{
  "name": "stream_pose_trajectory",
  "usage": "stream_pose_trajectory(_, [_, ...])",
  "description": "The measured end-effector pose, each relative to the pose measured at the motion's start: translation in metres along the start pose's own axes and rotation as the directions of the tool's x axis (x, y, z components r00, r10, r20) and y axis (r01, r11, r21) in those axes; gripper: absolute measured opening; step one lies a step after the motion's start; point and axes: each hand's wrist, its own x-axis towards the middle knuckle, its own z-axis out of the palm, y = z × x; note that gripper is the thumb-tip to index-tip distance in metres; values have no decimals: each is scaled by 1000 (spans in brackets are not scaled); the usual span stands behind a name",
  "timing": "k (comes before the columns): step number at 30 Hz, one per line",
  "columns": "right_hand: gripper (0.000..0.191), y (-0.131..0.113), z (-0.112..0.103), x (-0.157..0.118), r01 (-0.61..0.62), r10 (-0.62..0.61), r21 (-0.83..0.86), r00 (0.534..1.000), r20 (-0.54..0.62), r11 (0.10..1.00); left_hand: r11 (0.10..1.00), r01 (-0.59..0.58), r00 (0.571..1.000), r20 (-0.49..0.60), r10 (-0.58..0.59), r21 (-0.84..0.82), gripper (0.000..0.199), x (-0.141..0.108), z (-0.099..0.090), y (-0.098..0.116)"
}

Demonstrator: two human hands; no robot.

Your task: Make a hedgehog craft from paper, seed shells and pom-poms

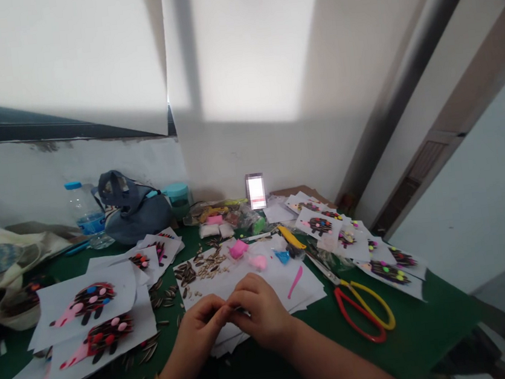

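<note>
My left hand (205,324) and my right hand (258,310) meet over the near edge of the white paper sheets (268,291). Fingers and thumbs of both are pinched together, and what lies between them is hidden. Just beyond them on the paper are sunflower seeds (210,263), pink clay (238,249), a paler pink lump (259,262) and blue clay (282,256). A pink plastic tool (294,282) lies to the right of my right hand. Farther right rest large scissors (361,308) with one red and one yellow handle loop.
Hedgehog pictures made with seeds (94,299) lie at the left, and more pictures (320,224) at the right. Along the wall stand a water bottle (89,220), a blue bag (134,212), a teal-lidded container (178,198) and a phone (256,191). A yellow cutter (291,237) lies beyond the clay.
</note>
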Motion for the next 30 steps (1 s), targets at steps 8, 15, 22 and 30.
stream_pose_trajectory(8, [24,3,1,0,-22,22,-17,999,37,1000,994,19,999,-24,-22,-108,28,1,1,-3])
stream_pose_trajectory(15, [26,2,-3,2,-35,36,-5,998,60,999,999,-34,992,-119,39,38,40,1,1,-6])
stream_pose_trajectory(22, [34,3,-2,1,-48,47,9,997,67,999,1000,-22,994,-106,21,-4,22,2,-1,-8])
stream_pose_trajectory(30, [36,3,-3,1,-73,74,-13,994,78,997,1000,-6,988,-155,8,10,24,3,-1,-13])
